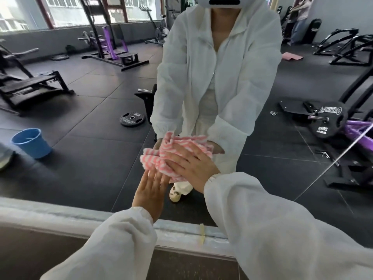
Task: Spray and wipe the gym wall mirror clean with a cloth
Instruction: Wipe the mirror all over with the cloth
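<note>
One blue bucket [31, 142] is reflected at the far left of the mirror [96, 158], standing on the dark floor mats. One weight plate [132, 119] is seen lying flat on the floor further right, between the bucket and the reflected person in white.

Two hands are raised to the glass, both in white sleeves. The left hand [150, 194] is held flat and open, fingers straight and close together, its fingertips laid against the mirror just below the cloth's lower edge; whether they also touch the cloth cannot be told, since the fingertips blur into the fabric there. Nothing is gripped by it.

One cloth [161, 156], striped pink and white and bunched into folds, is pressed against the mirror at the middle of the view. It is covered on its right part by the right hand [192, 162], which is spread open with straight fingers and pushes the fabric flat to the glass rather than curling round it.

One second weight plate [325, 120], marked 20KG in mirrored letters, is mounted on a purple machine [355, 130] at the far right.
</note>
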The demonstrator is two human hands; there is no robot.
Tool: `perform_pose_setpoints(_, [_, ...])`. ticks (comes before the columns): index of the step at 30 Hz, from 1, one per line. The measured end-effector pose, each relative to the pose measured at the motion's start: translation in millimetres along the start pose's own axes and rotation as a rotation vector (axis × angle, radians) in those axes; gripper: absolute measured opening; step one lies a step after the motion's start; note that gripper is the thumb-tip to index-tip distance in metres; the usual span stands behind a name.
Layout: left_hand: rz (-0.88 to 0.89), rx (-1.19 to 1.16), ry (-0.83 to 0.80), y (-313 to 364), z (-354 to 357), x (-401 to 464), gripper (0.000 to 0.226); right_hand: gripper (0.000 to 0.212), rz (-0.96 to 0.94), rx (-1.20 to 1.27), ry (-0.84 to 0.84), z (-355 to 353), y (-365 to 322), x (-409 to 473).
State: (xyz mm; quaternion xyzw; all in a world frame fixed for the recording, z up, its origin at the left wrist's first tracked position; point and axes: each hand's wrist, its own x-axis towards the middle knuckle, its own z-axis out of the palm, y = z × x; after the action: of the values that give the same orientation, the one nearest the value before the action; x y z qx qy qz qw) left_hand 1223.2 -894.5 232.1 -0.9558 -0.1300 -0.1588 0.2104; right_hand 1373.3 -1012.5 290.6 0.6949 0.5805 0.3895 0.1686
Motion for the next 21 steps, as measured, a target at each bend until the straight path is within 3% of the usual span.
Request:
perform_pose_setpoints(5, [0.172,-0.001,0.004,24,1,9,0.108,0.055,-0.040,-0.008,-0.010,8,14,-42])
perform_pose_setpoints(7, [0.235,0.023,0.007,38,-1,18,0.102,0.070,-0.029,-0.033,-0.066,12,23,-71])
perform_pose_setpoints(13, [0.340,-0.062,0.211,105,-41,68,0.061,0.086,0.203,-0.015,-0.157,13,67,-161])
perform_pose_setpoints(16, [0.320,-0.110,0.323,127,-71,100,0.068,0.091,0.369,0.023,-0.089,3,98,-184])
perform_pose_setpoints(21, [0.329,-0.154,0.593,138,-146,167,0.061,0.063,0.521,-0.091,0.099,-29,170,-169])
